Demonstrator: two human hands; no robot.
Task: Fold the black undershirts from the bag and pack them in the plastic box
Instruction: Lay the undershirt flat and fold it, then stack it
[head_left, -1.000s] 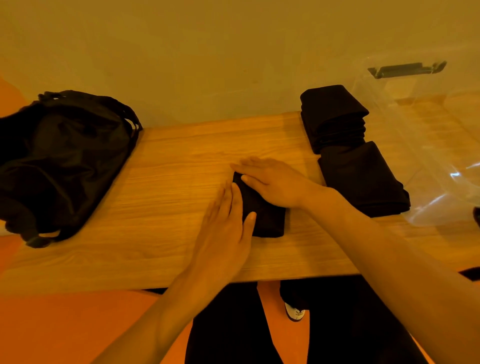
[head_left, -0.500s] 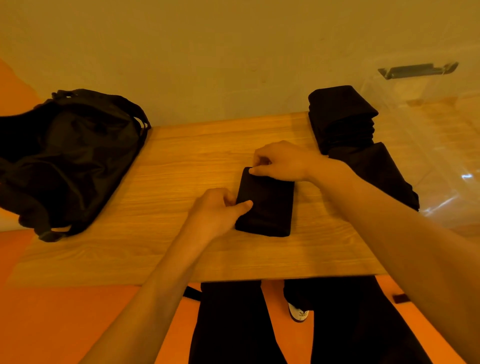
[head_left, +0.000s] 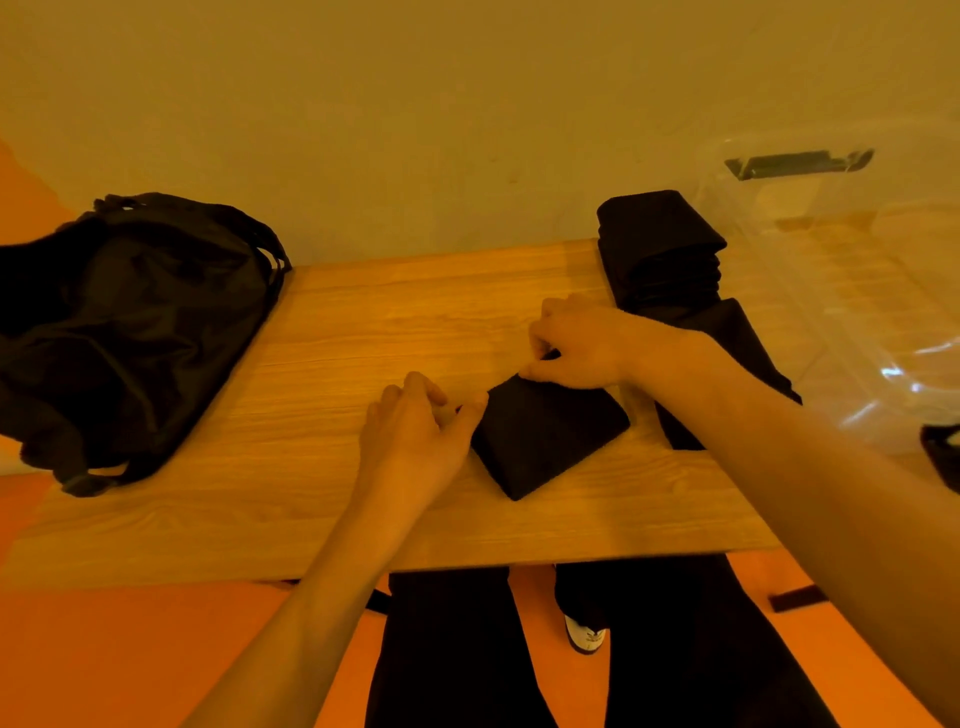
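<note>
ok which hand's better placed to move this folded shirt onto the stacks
Right, likely: the right hand pinches the folded undershirt and lies nearest the stacks; the left hand is farther off.

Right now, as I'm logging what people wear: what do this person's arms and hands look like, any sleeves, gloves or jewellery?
The left forearm and right forearm are bare as far as the frame shows, no sleeves in view. The left hand and right hand wear no gloves; no watch, bracelet or ring is visible.

Both bare forearms reach forward. Left hand (head_left: 415, 431) and right hand (head_left: 582, 343), fingers curled, each pinch the folded black fabric undershirt (head_left: 545, 436)
</note>
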